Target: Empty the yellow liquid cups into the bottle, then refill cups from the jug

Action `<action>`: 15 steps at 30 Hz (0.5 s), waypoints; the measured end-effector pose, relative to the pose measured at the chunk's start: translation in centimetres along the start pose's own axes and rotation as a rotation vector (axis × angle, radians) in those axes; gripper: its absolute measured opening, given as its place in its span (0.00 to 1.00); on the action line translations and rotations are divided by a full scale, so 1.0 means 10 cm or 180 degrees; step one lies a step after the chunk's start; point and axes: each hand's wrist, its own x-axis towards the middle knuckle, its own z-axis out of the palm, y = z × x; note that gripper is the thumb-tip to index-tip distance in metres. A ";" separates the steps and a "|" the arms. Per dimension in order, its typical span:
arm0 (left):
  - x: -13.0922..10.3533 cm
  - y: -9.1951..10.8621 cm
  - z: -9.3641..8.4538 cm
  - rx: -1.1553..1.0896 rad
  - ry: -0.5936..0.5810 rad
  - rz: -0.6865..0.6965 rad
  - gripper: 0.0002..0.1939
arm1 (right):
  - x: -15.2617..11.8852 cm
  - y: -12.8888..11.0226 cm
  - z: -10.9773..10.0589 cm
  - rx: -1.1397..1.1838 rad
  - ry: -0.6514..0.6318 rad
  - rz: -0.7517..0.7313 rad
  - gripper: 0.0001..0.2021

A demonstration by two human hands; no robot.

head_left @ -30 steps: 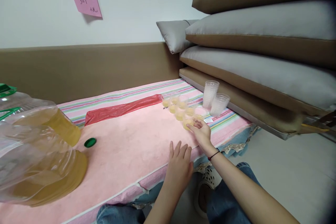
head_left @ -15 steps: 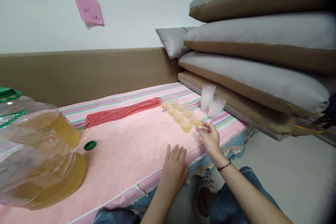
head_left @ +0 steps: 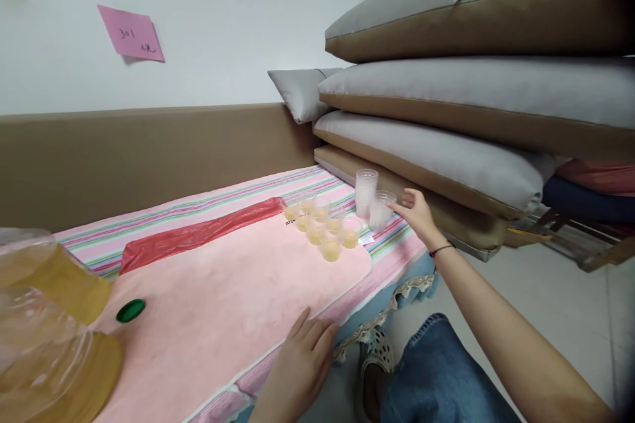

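Observation:
My right hand (head_left: 415, 213) is beside the shorter stack of clear plastic cups (head_left: 381, 213), thumb and fingers apart, with nothing visible between them. A taller cup stack (head_left: 366, 194) stands just behind, to the left. Several clear cups holding pale yellow liquid (head_left: 331, 249) are grouped on the pink mat (head_left: 223, 297), left of the stacks. My left hand (head_left: 310, 350) rests at the mat's front edge, fingers spread and holding nothing.
Large clear jugs of yellow liquid (head_left: 59, 350) stand at the left, near a green cap (head_left: 130, 310). A red plastic bag (head_left: 198, 232) lies along the mat's back edge. Stacked grey-brown cushions (head_left: 461, 92) rise at the right.
My right hand has moved from the filled cups, right and up, to the shorter cup stack. The view has turned to the right, and my left hand sits lower in it.

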 end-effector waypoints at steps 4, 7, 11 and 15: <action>0.01 0.00 -0.04 0.0123 0.0138 0.0152 0.19 | 0.26 0.00 0.08 -0.0140 -0.0469 0.0059 0.48; 0.03 -0.01 -0.05 0.0152 0.0198 0.0197 0.19 | 0.33 -0.01 0.11 -0.0239 -0.0635 0.0009 0.49; 0.04 -0.01 -0.04 0.0164 0.0169 0.0179 0.20 | 0.33 -0.03 0.12 -0.0429 -0.0652 -0.0079 0.51; 0.04 -0.02 -0.04 0.0192 0.0225 0.0189 0.21 | 0.32 -0.05 0.12 -0.0566 -0.0658 -0.0165 0.53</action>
